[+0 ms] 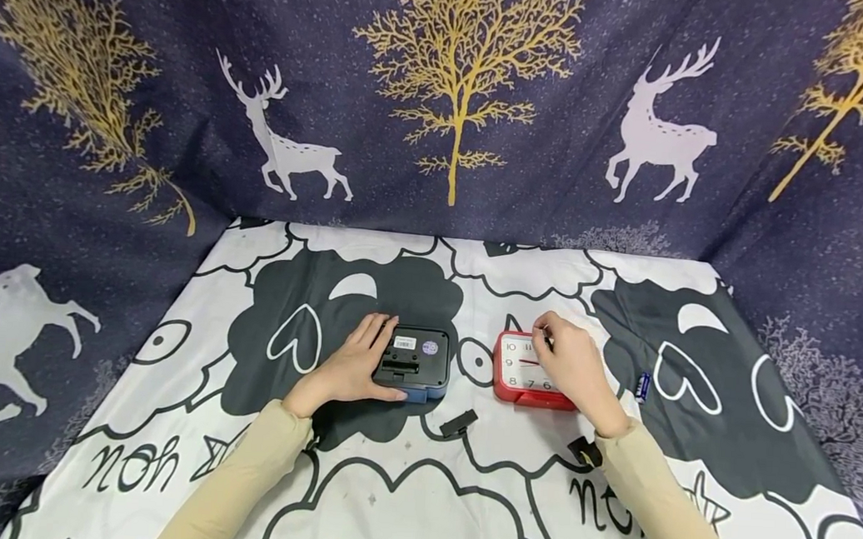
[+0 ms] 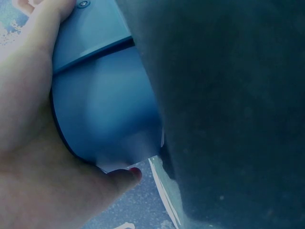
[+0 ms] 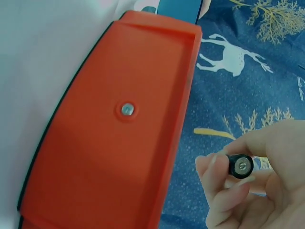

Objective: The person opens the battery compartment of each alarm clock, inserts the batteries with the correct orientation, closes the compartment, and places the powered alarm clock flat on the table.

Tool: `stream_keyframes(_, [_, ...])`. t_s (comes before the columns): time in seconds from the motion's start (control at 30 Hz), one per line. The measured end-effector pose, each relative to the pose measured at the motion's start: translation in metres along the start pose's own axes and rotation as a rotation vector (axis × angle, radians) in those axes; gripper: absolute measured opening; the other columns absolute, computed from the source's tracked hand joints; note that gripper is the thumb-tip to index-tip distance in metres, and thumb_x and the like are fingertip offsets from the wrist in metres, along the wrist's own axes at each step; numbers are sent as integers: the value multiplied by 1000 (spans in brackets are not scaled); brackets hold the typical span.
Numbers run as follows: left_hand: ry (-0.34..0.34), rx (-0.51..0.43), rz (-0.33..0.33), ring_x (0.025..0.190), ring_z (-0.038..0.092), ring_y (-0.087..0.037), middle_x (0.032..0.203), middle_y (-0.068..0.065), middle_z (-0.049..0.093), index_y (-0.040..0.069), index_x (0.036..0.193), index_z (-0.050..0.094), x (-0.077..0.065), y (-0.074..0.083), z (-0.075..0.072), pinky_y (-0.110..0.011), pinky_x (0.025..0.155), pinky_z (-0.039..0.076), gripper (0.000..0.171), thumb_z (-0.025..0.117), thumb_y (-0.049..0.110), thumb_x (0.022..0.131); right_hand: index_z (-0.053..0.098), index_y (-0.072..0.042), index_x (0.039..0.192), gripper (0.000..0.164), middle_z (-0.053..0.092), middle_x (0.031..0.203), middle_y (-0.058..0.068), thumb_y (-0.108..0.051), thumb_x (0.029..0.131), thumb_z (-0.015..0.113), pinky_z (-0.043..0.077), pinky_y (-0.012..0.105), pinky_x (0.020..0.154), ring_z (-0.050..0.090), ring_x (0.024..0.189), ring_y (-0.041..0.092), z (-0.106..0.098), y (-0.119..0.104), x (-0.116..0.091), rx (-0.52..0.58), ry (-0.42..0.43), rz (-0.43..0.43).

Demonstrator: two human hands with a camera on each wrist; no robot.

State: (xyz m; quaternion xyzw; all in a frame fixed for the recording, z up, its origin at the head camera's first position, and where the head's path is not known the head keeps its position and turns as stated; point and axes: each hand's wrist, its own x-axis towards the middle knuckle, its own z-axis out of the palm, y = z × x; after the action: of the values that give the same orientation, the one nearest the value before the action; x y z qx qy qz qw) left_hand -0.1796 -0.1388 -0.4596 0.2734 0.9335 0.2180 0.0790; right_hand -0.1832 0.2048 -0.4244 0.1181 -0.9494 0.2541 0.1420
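Head view shows two clocks lying side by side on a table (image 1: 400, 501) covered with a white cloth printed with dark sheep shapes. Taking the red clock (image 1: 522, 372) as the landmark: it lies face up, its white dial and numerals showing, and the blue clock (image 1: 413, 360) lies just to its left, back side up, with a barcode label, a round sticker and an open battery bay visible.

The left hand (image 1: 353, 368) rests against the left side of the blue clock, fingers along its far edge and thumb along its near edge, so this grip is wrapped around the clock body. The left wrist view confirms it: the blue casing (image 2: 102, 109) sits pressed into the palm (image 2: 33, 157), with a thumb tip at its lower corner.

The right hand (image 1: 571, 367) hovers over the right half of the red clock, fingertips bunched together. In the right wrist view this grip is pinched on a small black battery (image 3: 239, 166), its metal end cap facing the camera, held just beside the red casing (image 3: 119, 133) and apart from it.

Two small black covers lie on the cloth in front of the red clock: one (image 1: 458, 422) to its near left, another (image 1: 586, 451) to its near right, beside the right sleeve. A small blue object (image 1: 643, 386) lies just right of the red clock.
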Motion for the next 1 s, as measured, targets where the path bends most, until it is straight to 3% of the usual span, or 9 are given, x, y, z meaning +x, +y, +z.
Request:
stream_keyframes(0.27, [-1, -11, -5, 146, 8, -48, 156, -31, 15, -5, 153, 12, -1, 2, -2, -60, 114, 20, 115, 79, 48, 75, 66, -8, 92, 11, 68, 76, 7, -12, 93, 55, 41, 31, 53, 50, 55, 14, 5, -11, 1, 11, -11, -24])
stream_keyframes(0.53, [-7, -19, -11, 146, 7, -48, 156, -31, 14, -5, 153, 12, -2, 3, -1, -60, 115, 19, 115, 78, 48, 75, 66, -7, 92, 10, 69, 76, 7, -10, 92, 56, 46, 33, 56, 57, 59, 16, 14, -23, 3, 41, -2, -75])
stream_keyframes(0.77, [-7, -20, -13, 146, 7, -47, 156, -31, 14, -5, 153, 12, -2, 1, 1, -61, 115, 19, 115, 78, 48, 75, 66, -8, 93, 9, 66, 77, 4, -9, 93, 56, 43, 31, 56, 50, 57, 13, 23, -30, 3, 49, -16, -109])
stream_keyframes(1.0, [3, -20, -2, 146, 9, -48, 156, -31, 15, -5, 152, 13, -1, 3, -2, -62, 113, 21, 115, 79, 47, 74, 64, -8, 94, 7, 64, 78, 4, -8, 92, 57, 48, 35, 60, 55, 63, 16, 29, -42, 4, 50, -39, -141])
